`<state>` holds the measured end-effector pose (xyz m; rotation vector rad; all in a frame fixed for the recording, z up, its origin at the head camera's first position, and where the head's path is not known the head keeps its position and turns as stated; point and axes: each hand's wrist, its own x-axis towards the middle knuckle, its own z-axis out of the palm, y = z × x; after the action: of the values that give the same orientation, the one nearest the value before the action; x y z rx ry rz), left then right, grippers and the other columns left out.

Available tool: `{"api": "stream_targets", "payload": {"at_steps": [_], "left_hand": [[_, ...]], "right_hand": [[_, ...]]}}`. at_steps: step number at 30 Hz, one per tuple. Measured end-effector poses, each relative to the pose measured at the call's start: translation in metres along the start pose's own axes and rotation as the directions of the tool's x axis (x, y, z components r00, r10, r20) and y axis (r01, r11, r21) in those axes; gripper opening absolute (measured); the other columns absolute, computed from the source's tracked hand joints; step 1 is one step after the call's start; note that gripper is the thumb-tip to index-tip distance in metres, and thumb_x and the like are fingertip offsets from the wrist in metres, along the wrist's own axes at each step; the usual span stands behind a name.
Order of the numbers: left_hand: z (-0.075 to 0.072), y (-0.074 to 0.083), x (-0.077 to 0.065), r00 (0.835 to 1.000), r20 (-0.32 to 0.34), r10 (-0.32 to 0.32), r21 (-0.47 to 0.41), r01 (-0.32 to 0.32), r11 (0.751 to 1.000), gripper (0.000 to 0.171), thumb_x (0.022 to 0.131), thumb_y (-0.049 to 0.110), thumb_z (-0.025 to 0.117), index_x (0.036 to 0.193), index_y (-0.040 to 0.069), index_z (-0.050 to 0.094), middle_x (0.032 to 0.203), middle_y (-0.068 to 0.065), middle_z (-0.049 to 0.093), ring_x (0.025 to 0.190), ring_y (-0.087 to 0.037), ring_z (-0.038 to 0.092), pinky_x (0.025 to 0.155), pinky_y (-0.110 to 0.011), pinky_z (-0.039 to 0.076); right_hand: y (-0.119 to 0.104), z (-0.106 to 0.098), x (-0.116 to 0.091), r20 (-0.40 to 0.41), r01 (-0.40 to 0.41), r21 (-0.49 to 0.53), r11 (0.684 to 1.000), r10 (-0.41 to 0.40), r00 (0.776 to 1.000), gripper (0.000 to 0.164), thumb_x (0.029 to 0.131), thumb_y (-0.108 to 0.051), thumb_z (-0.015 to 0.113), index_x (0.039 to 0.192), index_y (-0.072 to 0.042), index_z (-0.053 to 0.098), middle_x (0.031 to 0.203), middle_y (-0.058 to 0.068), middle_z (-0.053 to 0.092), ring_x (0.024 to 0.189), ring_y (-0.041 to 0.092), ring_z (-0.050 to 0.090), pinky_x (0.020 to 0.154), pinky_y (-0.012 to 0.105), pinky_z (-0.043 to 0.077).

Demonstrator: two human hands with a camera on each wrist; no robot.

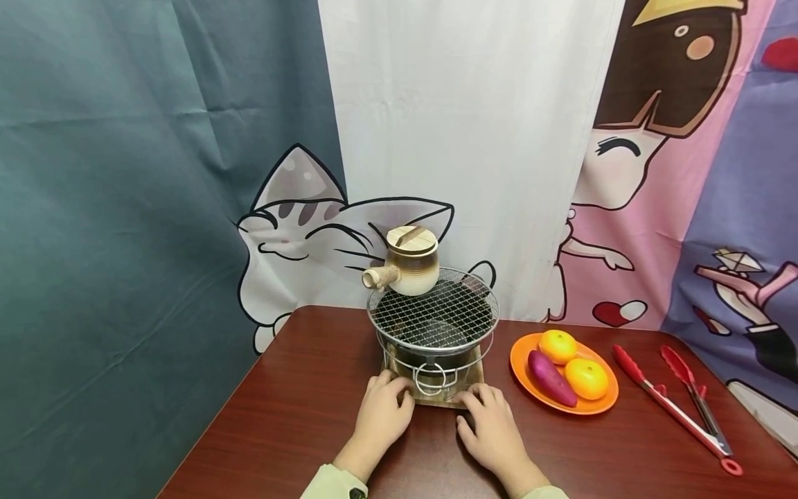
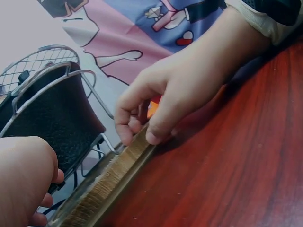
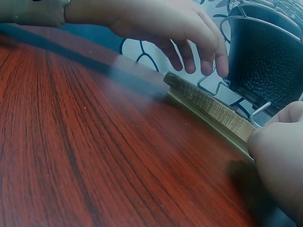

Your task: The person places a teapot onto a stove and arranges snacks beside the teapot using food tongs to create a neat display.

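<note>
A wooden board (image 1: 436, 400) lies under a black stove (image 2: 52, 118) in a wire stand. My right hand (image 1: 495, 433) pinches the board's front edge near its right corner; in the left wrist view the thumb of the right hand (image 2: 175, 90) is on the near side, its fingertips over the top. At the left front corner, my left hand (image 1: 383, 416) hovers with fingers loosely bent downward; in the right wrist view the fingers of the left hand (image 3: 184, 38) hang over the board. A round mesh grill (image 1: 436, 315) tops the stove, with a lidded side-handled pot (image 1: 414, 274) at its back left.
To the right, an orange plate (image 1: 524, 350) holds two orange citrus fruits (image 1: 586, 379) and a purple sweet potato (image 1: 551, 380). Red-tipped tongs (image 1: 682, 412) lie spread apart at the far right. A printed cloth (image 1: 467, 125) hangs behind the brown table (image 1: 293, 409).
</note>
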<state>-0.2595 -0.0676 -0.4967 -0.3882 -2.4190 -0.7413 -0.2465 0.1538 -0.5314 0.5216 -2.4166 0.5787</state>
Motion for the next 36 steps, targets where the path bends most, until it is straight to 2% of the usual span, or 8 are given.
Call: {"api": "stream_targets", "payload": {"at_steps": [8, 14, 19, 23, 26, 31, 36], "left_hand": [[0.006, 0.002, -0.009, 0.998, 0.019, 0.055, 0.042, -0.056, 0.998, 0.013, 0.078, 0.016, 0.069, 0.090, 0.017, 0.075, 0.092, -0.004, 0.055, 0.089, -0.026, 0.050, 0.075, -0.044, 0.045], [0.015, 0.000, -0.017, 0.991, 0.005, 0.130, 0.107, -0.130, 0.986, 0.015, 0.076, 0.018, 0.071, 0.089, 0.020, 0.078, 0.096, -0.004, 0.057, 0.093, -0.023, 0.049, 0.082, -0.046, 0.044], [0.018, -0.001, -0.021, 0.988, 0.006, 0.153, 0.124, -0.152, 0.981, 0.020, 0.075, 0.020, 0.072, 0.095, 0.022, 0.077, 0.101, -0.002, 0.057, 0.096, -0.024, 0.049, 0.086, -0.045, 0.044], [0.020, -0.003, -0.023, 0.982, 0.021, 0.186, 0.141, -0.187, 0.972, 0.026, 0.075, 0.025, 0.075, 0.101, 0.021, 0.076, 0.106, -0.003, 0.057, 0.101, -0.026, 0.049, 0.093, -0.048, 0.043], [0.021, -0.004, -0.024, 0.977, 0.061, 0.206, 0.169, -0.213, 0.962, 0.032, 0.075, 0.032, 0.077, 0.105, 0.020, 0.073, 0.110, -0.005, 0.056, 0.105, -0.028, 0.049, 0.099, -0.051, 0.041], [0.020, -0.006, -0.025, 0.968, 0.153, 0.200, 0.208, -0.229, 0.951, 0.041, 0.078, 0.040, 0.074, 0.115, 0.021, 0.069, 0.117, -0.005, 0.053, 0.114, -0.029, 0.047, 0.105, -0.056, 0.037], [0.017, -0.008, -0.027, 0.962, 0.140, 0.234, 0.215, -0.260, 0.941, 0.041, 0.076, 0.036, 0.074, 0.114, 0.021, 0.068, 0.117, -0.005, 0.053, 0.112, -0.028, 0.047, 0.102, -0.055, 0.039]], "right_hand": [[0.000, 0.001, 0.000, 0.001, 0.006, -0.002, 1.000, -0.006, 1.000, 0.029, 0.076, -0.015, 0.078, 0.103, -0.022, 0.070, 0.104, 0.001, 0.054, 0.104, 0.031, 0.052, 0.087, 0.055, 0.046], [0.000, 0.001, -0.001, 0.003, 0.004, -0.007, 1.000, -0.004, 1.000, 0.029, 0.076, -0.015, 0.078, 0.102, -0.022, 0.070, 0.104, 0.000, 0.054, 0.104, 0.030, 0.052, 0.087, 0.055, 0.046], [0.000, 0.000, -0.001, -0.011, 0.013, -0.004, 1.000, -0.013, 1.000, 0.030, 0.075, -0.014, 0.079, 0.102, -0.022, 0.070, 0.104, 0.000, 0.054, 0.103, 0.030, 0.052, 0.086, 0.055, 0.045], [-0.001, -0.001, 0.000, -0.010, 0.018, -0.011, 1.000, -0.018, 1.000, 0.030, 0.075, -0.014, 0.079, 0.102, -0.021, 0.070, 0.106, 0.002, 0.055, 0.105, 0.031, 0.052, 0.087, 0.055, 0.045], [0.002, -0.003, 0.001, -0.025, 0.056, -0.025, 0.998, -0.056, 0.998, 0.028, 0.076, -0.016, 0.079, 0.102, -0.019, 0.070, 0.105, 0.003, 0.057, 0.103, 0.031, 0.054, 0.087, 0.055, 0.046], [0.021, -0.013, 0.002, -0.127, 0.179, -0.012, 0.984, -0.179, 0.976, 0.021, 0.079, -0.017, 0.072, 0.099, -0.014, 0.071, 0.101, 0.005, 0.061, 0.096, 0.030, 0.058, 0.088, 0.051, 0.044], [0.052, -0.035, -0.004, -0.237, 0.248, -0.024, 0.968, -0.247, 0.940, 0.022, 0.082, -0.019, 0.060, 0.096, -0.006, 0.071, 0.098, 0.008, 0.064, 0.090, 0.032, 0.059, 0.090, 0.047, 0.039]]}}
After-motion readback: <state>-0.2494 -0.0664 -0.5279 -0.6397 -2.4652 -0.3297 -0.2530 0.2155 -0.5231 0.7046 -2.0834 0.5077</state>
